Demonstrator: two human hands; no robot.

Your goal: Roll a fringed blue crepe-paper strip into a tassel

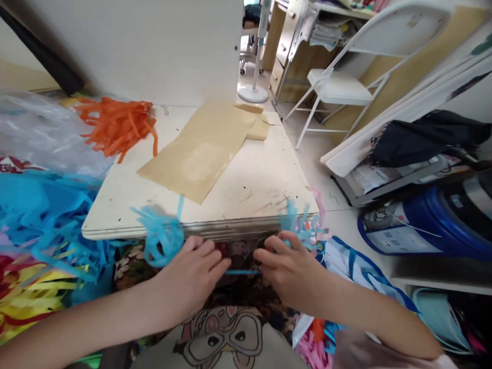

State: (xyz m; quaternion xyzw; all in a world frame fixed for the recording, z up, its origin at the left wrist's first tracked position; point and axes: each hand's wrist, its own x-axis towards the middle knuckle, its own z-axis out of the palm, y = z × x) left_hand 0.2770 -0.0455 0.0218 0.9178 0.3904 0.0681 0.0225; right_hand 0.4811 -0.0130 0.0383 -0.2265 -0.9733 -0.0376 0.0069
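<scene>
My left hand [190,277] and my right hand [289,269] meet just below the near edge of a small pale table [254,179]. Between them stretches a thin blue paper strip [243,272], pinched at each end by my fingers. A curled bunch of blue fringe [161,238] sticks up beside my left hand. Another tuft of blue fringe [299,221] rises behind my right hand. How the tufts join the strip is hidden by my fingers.
On the table lie a tan paper sheet [198,153] and a heap of orange strips [117,123]. Blue, yellow and red strips [34,241] pile up at left. A white folding chair [342,85], a blue container [426,223] and clutter stand at right.
</scene>
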